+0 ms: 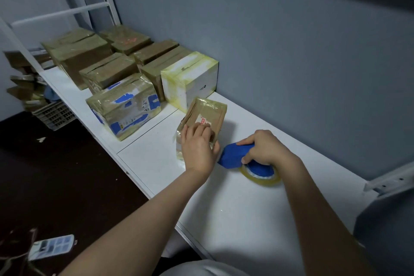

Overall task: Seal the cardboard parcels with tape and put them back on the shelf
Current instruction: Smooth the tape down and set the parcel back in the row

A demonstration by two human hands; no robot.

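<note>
Broadly, the white shelf carries a block of taped parcels at its far left, their contents hidden, like those of the grey crate on the floor beyond. Nearer the middle the left hand holds the small brown parcel, fingers on top and thumb round its near edge, while the right hand, just right, is curled round a blue tape dispenser; pulled tape could drag this probably light parcel askew.

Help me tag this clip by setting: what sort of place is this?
Probably a small parcel storeroom: taped cardboard parcels line a white shelf against a grey wall, and the right hand grips a blue tape dispenser.
</note>
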